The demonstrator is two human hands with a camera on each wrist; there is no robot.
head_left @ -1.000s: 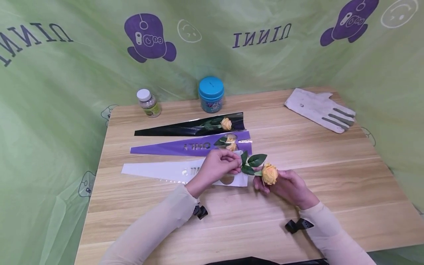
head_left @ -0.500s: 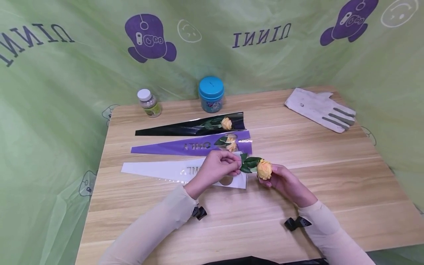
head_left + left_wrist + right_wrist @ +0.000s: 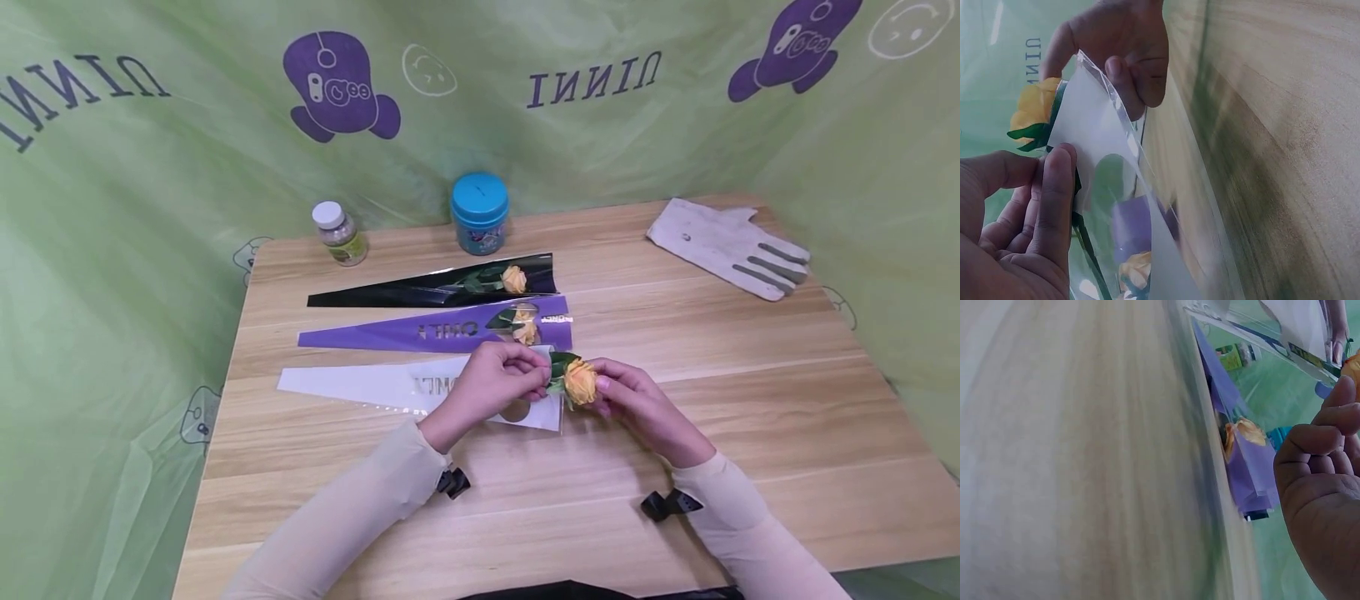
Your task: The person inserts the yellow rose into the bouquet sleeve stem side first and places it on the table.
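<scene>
In the head view, a yellow rose [image 3: 580, 382] with green leaves lies across the wide end of a white flower sleeve [image 3: 352, 383] lettered "ONLY". My left hand [image 3: 501, 382] pinches the sleeve's open edge; the left wrist view has its thumb and fingertips there, beside the leaves. Below those fingers the green stem [image 3: 1090, 253] runs down along the sleeve, behind or inside its clear film. From the right, my right hand [image 3: 647, 410] holds the rose just at its bloom; the bloom [image 3: 1352, 369] is partly cut off in the right wrist view.
Behind lie a purple sleeve [image 3: 382, 333] and a black sleeve [image 3: 390, 290], each with a yellow rose. A white-capped bottle [image 3: 341, 235], a blue-lidded tub [image 3: 480, 215] and a grey work glove [image 3: 727, 248] sit along the table's back edge.
The right hand has moved left with the rose, bringing the bloom up to the sleeve's mouth. More of the leaves are now covered near the left hand, which has hardly moved.
</scene>
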